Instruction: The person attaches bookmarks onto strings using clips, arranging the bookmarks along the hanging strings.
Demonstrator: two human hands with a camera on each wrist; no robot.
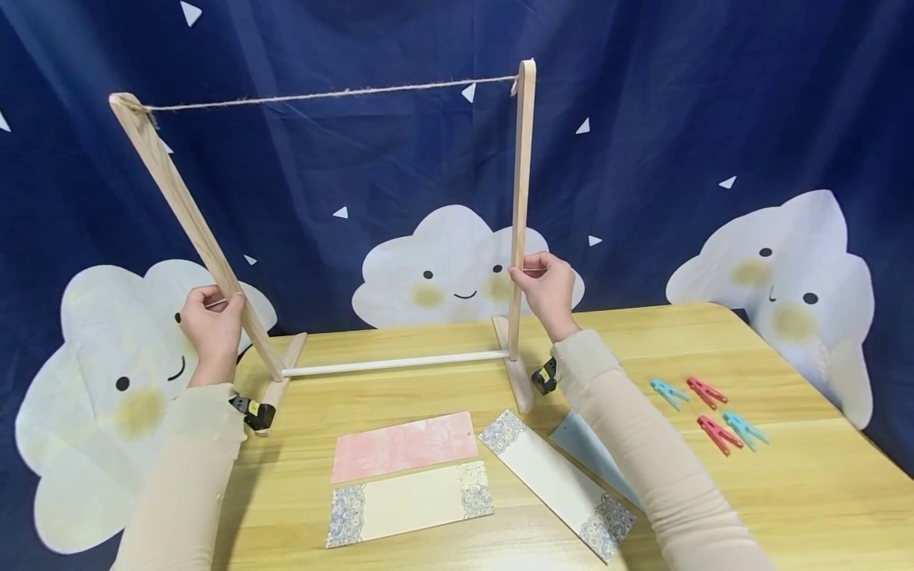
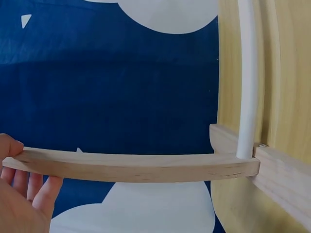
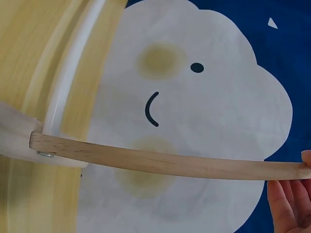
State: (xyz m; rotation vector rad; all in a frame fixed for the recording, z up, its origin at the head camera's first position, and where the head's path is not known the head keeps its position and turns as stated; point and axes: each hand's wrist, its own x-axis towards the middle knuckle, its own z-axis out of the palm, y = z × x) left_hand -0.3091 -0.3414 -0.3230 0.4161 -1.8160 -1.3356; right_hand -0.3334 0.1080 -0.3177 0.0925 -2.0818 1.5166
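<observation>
A wooden stand rises at the back of the table, with twine tied between the tops of its two posts and a white rod joining them low down. My left hand pinches the left post partway up, thumb on one side and fingers on the other. Around the right post, at a similar height, my right hand has its thumb and fingers. The left post looks slanted in the head view. Each post stands on a wooden foot.
In front of the stand lie a pink card, a cream patterned card, a white patterned card and a blue card partly under my right sleeve. Several pink and blue clothespins lie right. A dark cloud-print curtain hangs behind.
</observation>
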